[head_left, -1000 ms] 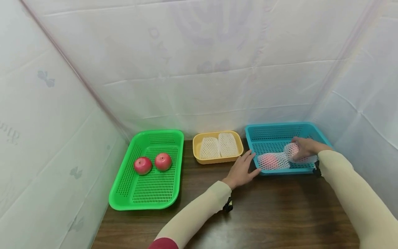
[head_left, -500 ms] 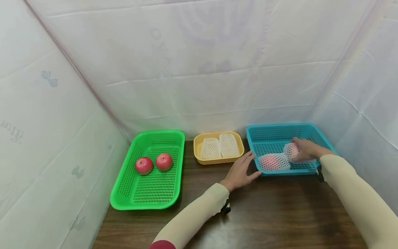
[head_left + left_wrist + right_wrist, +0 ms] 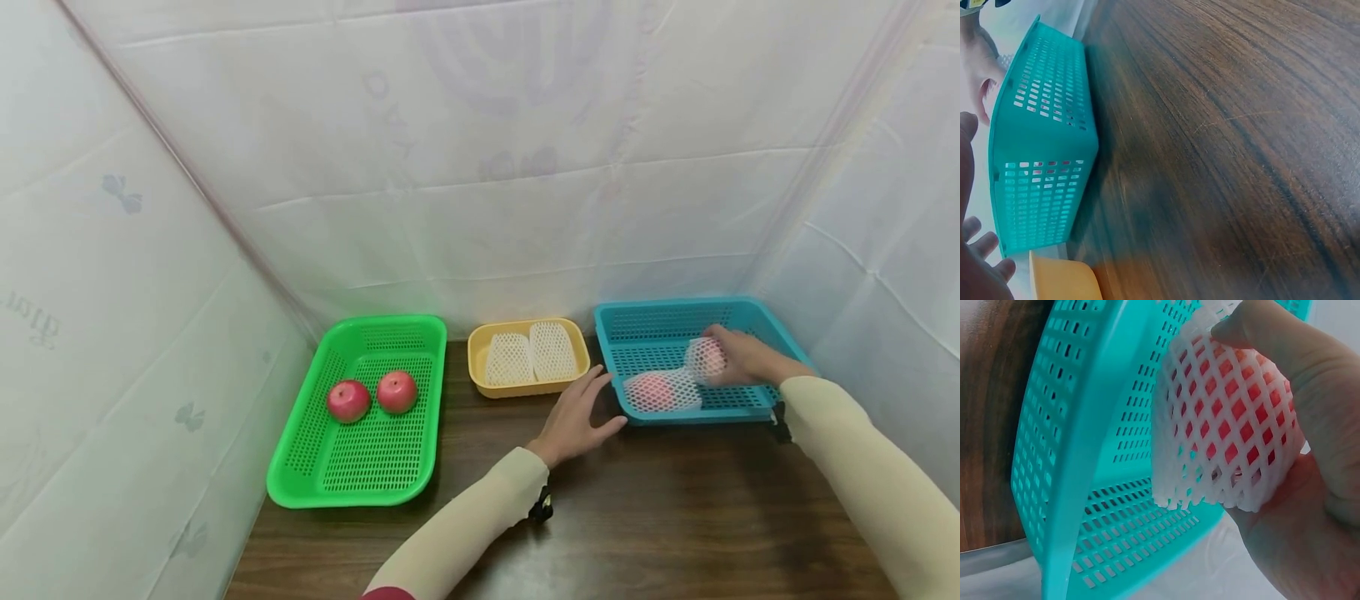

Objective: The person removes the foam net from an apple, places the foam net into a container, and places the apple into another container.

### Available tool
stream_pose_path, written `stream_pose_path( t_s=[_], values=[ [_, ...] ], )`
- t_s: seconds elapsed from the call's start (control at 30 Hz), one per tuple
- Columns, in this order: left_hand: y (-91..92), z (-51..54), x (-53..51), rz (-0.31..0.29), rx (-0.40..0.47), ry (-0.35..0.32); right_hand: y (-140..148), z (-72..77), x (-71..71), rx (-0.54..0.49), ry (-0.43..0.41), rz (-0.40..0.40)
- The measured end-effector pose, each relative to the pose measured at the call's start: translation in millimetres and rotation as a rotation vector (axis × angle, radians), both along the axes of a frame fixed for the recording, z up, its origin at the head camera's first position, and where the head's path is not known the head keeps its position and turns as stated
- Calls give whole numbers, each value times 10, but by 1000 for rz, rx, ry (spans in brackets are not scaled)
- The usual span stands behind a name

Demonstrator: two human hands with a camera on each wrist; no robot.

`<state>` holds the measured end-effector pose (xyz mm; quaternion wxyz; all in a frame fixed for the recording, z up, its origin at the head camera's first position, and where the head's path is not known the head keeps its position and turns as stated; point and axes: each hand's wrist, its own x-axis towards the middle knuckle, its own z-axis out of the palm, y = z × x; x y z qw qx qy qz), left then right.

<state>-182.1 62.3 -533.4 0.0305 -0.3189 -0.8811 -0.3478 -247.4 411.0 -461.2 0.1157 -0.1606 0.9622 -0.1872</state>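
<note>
My right hand [image 3: 741, 358] grips an apple in a white foam net sleeve [image 3: 705, 358] over the blue basket [image 3: 690, 419]. In the right wrist view, thumb and fingers wrap the netted apple [image 3: 1229, 425], whose red skin shows through the mesh; the sleeve's loose end hangs past it. A second apple in a foam net [image 3: 652, 392] lies at the basket's front left. Beside that corner, my left hand [image 3: 573, 423] is spread with nothing in it; whether its fingertips touch the rim, I cannot tell.
A green basket [image 3: 352, 497] at the left holds two bare red apples [image 3: 348, 401]. Between the baskets stands a small yellow tray [image 3: 525, 389] with two flat foam nets [image 3: 553, 352]. White cloth walls [image 3: 450, 233] enclose the brown wooden table [image 3: 637, 508].
My right hand has lifted the netted apple slightly, and the sleeve's loose end no longer stretches right beneath the hand. My left hand has drawn slightly left of the blue rim.
</note>
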Motion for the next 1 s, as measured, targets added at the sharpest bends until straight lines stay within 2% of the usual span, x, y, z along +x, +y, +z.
stream_pose_path(
  t_s=[0.3, 0.6, 0.87, 1.0],
  values=[
    [-56, 28, 31, 49, 26, -77, -27, 58, -10, 22, 10, 6],
    [-168, -3, 73, 67, 78, -70, -10, 14, 8, 9, 54, -1],
    [-295, -65, 91, 90, 133, -30, -25, 37, 9, -9, 84, -16],
    [-348, -90, 97, 96, 155, -45, -16, 69, 19, -32, 104, -13]
  ],
)
